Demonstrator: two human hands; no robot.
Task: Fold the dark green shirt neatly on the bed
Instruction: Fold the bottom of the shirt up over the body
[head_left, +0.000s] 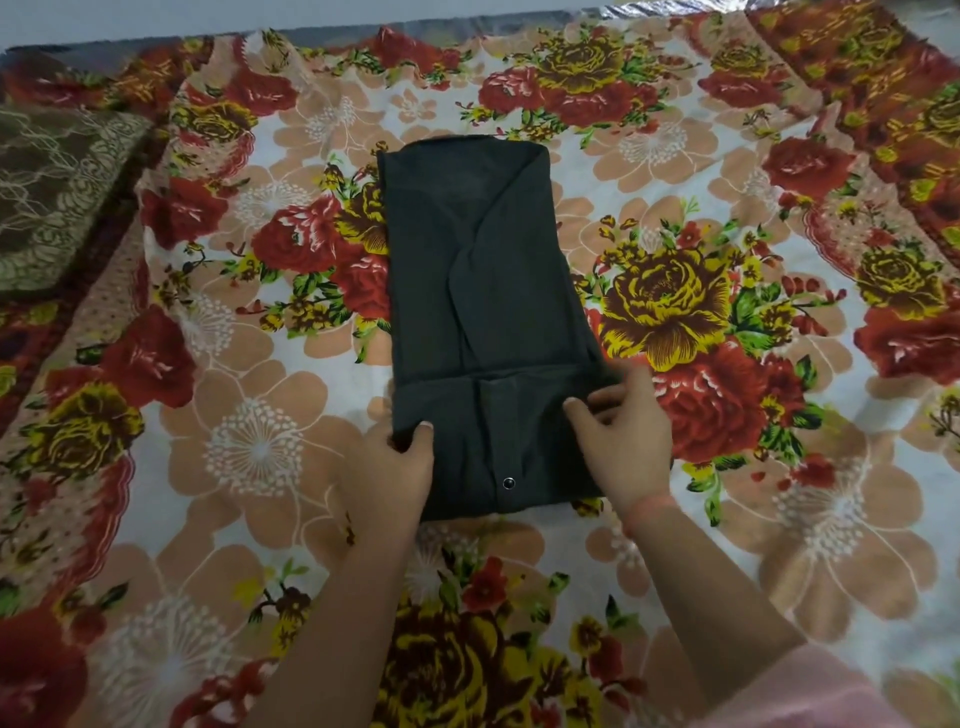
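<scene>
Both hands are on the shirt (467, 270). It lies flat on the bed (753, 467) as a long, narrow dark green strip, running straight away from the person. The near end is turned up over itself into a short flap, and that flap sits right between the two hands.

The left hand (397, 462) grips the flap's left edge. The thumb is curled over the top of the cloth and the fingers are tucked out of sight beneath it. The right hand (621, 426) pinches the flap's right corner, with the thumb and bent fingers closed on the fabric at the fold's far edge. A thin band (652, 505) circles that wrist, and a pink sleeve (831, 691) shows farther down the arm.

One small round button (508, 483) shows on the flap, between the hands and nearer the right one. Beyond the fingers, the strip carries a few soft creases up to its rounded far end. Well off to the left of the left hand, a brown patterned cushion (57, 197) rests on the flowered sheet.
</scene>
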